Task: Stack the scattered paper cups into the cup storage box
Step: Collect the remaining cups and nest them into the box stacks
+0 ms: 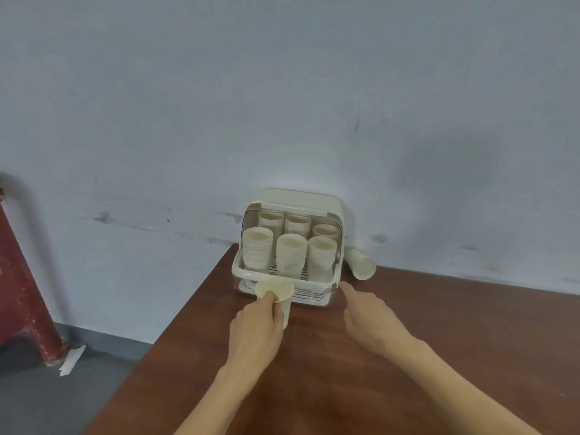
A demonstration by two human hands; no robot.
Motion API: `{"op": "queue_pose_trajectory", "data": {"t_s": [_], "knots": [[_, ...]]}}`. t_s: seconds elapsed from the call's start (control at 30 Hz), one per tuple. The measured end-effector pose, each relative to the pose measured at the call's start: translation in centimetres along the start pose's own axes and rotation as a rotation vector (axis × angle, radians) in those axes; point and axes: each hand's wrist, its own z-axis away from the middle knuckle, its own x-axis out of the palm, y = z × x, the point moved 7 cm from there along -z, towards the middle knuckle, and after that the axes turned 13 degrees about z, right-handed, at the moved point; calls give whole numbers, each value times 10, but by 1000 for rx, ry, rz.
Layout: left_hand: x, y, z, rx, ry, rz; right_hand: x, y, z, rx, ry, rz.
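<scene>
A cream cup storage box stands open at the table's far edge against the wall, holding several stacks of paper cups in two rows. My left hand grips a single paper cup upright just in front of the box, thumb over its rim. My right hand is held beside it with the fingers apart and holds nothing; its forefinger points at the box's front right corner. Another paper cup lies on its side on the table right of the box.
The brown wooden table runs right and toward me; its left edge drops to a grey floor. A red stool leg stands at the far left with a paper scrap by it. A pale wall rises behind the box.
</scene>
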Motion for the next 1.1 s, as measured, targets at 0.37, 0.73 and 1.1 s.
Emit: {"op": "queue_pose_trajectory", "data": {"t_s": [0.37, 0.73, 1.1], "knots": [[53, 62, 7, 81, -40, 159, 21, 55, 13, 124, 95, -73], [88, 129, -25, 210, -91, 205, 28, 109, 25, 255, 220, -145], [100, 136, -44, 186, -72, 272, 55, 135, 4, 289, 217, -156]]}}
